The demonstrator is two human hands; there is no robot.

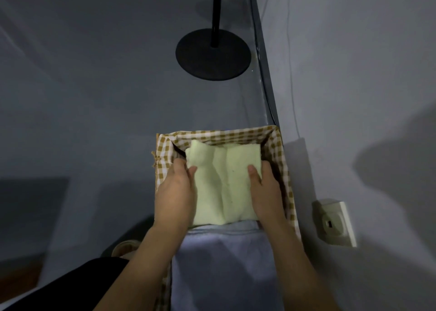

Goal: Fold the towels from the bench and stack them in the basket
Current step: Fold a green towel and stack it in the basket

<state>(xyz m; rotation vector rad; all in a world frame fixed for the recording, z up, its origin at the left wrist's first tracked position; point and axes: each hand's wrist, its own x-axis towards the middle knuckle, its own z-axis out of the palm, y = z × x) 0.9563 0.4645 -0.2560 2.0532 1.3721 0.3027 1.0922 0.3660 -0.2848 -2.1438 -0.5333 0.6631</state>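
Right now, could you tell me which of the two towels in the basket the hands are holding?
The pale green towel, lying at the far end of the gingham-lined basket. Left hand and right hand grip its sides; the lavender towel lies untouched.

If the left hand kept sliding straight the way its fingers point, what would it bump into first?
Probably the far wall of the basket. The left hand grips the left edge of the green towel, fingers pointing toward that checked wall. Depth is hard to judge, so the basket's far left corner might come first.

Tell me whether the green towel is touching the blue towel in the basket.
Touching. The head view shows the green towel, held by both hands, with its near edge lying directly on the blue towel, no gap between them.
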